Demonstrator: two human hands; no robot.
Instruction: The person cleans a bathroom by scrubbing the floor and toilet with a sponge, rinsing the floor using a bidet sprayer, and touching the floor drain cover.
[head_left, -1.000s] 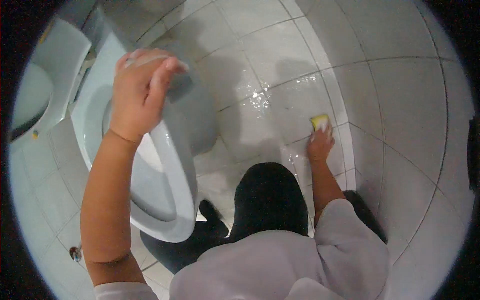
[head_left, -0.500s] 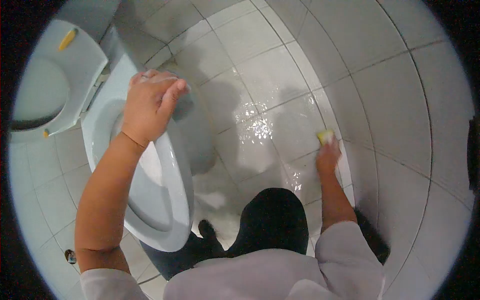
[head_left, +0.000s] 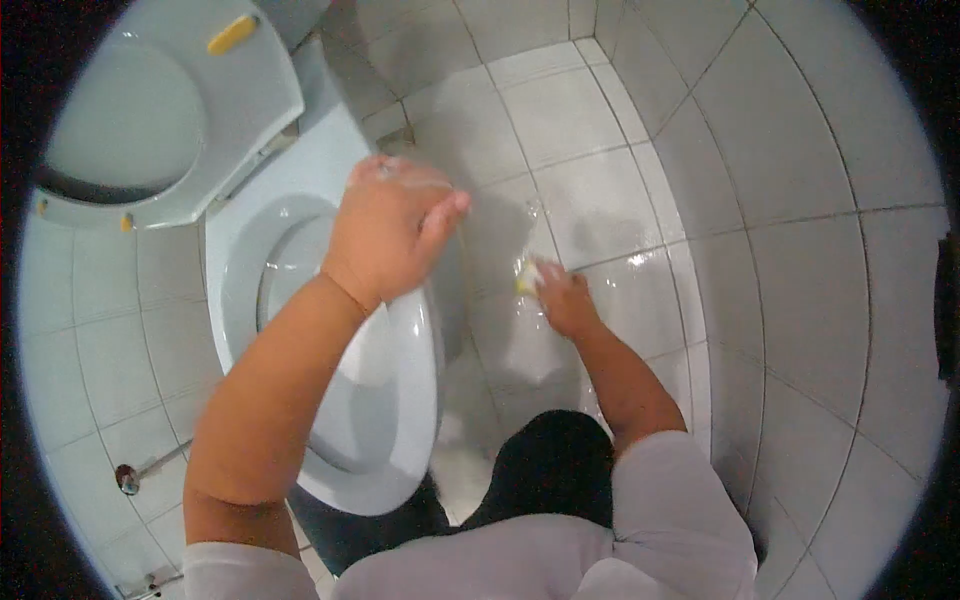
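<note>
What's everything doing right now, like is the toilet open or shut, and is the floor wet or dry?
Toilet seat: up.
Toilet bowl: uncovered.
Floor: wet and shiny in places.
Yellow sponge: in the right hand, down at the floor; a bit blurry.
Left hand: fingers bent, white suds on the back, over the bowl's edge.

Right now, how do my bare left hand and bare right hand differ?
Your bare left hand is over the rim of the white ceramic toilet bowl; your bare right hand is down by the pale tiled floor. The right hand holds a small yellow sponge; the left hand shows no held item. Both are bare.
</note>
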